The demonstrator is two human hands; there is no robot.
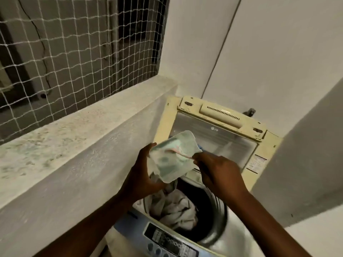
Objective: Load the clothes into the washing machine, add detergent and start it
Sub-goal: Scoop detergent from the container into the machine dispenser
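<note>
I am looking down at the top-loading washing machine [233, 236] with its grey-blue control panel [167, 240] nearest me. Its yellowed plastic lid [220, 125] stands open at the far side of the machine, leaning back toward the white wall [278, 52]. Inside the machine's drum lies a crumpled heap of pale grey and white clothes [174, 210].

Above the drum opening I hold a soft, pale green detergent pouch [170, 154], blurred so I cannot read its print. My left hand [143, 175] is curled around the pouch's left edge, thumb on top and fingers wrapped underneath. My right hand [219, 171] is nearly closed, its fingertips pinched on the pouch's right edge, beside a pinkish mark on the packet. Whether the pouch is open I cannot tell.

To the left of the machine runs a speckled concrete ledge [78, 123], touching or just beside the machine's side. Above that ledge a white mesh net [74, 49] covers a dark window opening.
</note>
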